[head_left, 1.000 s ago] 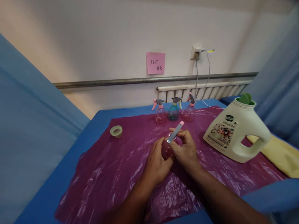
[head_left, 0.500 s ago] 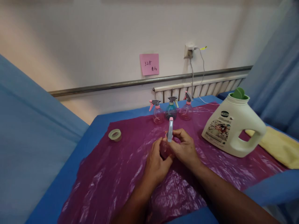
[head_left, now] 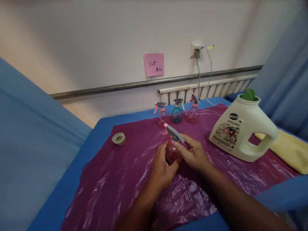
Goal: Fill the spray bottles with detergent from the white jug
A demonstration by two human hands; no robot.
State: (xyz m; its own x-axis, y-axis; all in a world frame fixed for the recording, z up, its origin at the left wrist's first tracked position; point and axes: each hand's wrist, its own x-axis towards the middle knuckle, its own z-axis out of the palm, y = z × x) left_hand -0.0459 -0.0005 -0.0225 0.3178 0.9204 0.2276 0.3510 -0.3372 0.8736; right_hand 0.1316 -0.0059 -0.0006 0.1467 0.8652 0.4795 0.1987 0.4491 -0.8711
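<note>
A pink see-through spray bottle (head_left: 172, 153) with a grey and pink trigger head stands upright between my hands, its nozzle pointing to the far left. My left hand (head_left: 160, 168) wraps round the left side of its body. At the neck, just under the trigger head, my right hand (head_left: 193, 153) is closed with thumb and fingers; part of the collar is hidden by them. Behind it are a pink spray bottle (head_left: 163, 116), a teal spray bottle (head_left: 176, 115) and another pink spray bottle (head_left: 192, 115) in a row.
A large cream jug (head_left: 240, 128) with a green piece in its mouth stands to the right, beside a yellow cloth (head_left: 288, 150). A small translucent lid-like cup (head_left: 118, 139) sits at left. Purple plastic sheeting (head_left: 115, 183) covers the blue table (head_left: 64, 179). Blue curtains hang on both sides.
The spray bottle's trigger head has turned, its nozzle swinging from pointing straight away to the far left. My right fingers have shifted slightly at the neck; my left hand stays on the body.
</note>
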